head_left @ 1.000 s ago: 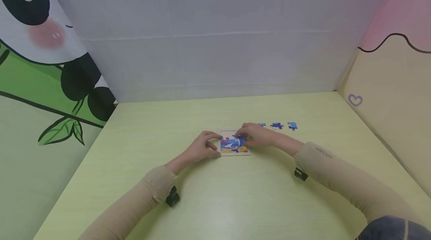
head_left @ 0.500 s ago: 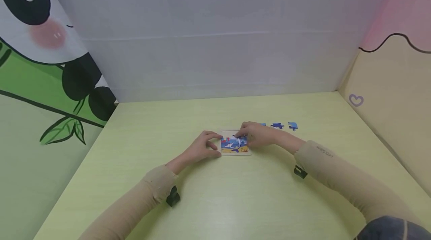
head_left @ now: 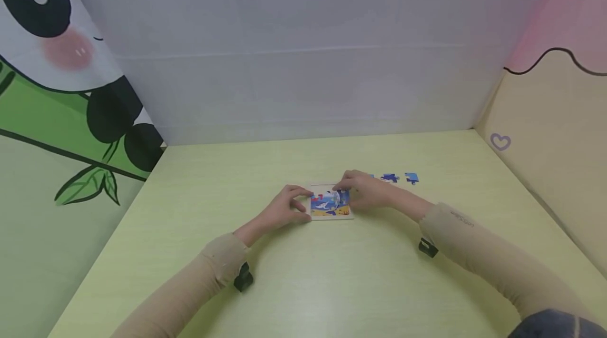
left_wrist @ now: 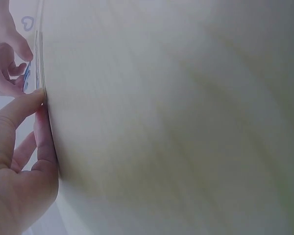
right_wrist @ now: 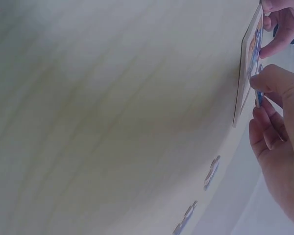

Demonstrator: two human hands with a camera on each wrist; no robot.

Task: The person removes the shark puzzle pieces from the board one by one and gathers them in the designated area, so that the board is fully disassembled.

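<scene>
A small jigsaw puzzle board (head_left: 331, 217) with a pale frame and a blue sea picture lies flat on the table. My left hand (head_left: 283, 206) holds it at its left edge, thumb by the near corner and forefinger by the far one. My right hand (head_left: 366, 191) is over the board's right side. In the right wrist view its thumb and fingers pinch a blue puzzle piece (right_wrist: 259, 99), tilted on edge close over the picture. The right fingers hide part of the picture's upper right in the head view.
Behind the right hand, loose puzzle pieces lie in a row: a dark blue one (head_left: 390, 177), a lighter one (head_left: 411, 178), and another (head_left: 371, 175) partly covered by the hand. The pale yellow table (head_left: 303, 285) meets a white backdrop (head_left: 303, 85) and printed side panels.
My right hand has shifted slightly up and to the right, and the piece in its fingers now shows more tilted above the board. The left hand and board stay put.
</scene>
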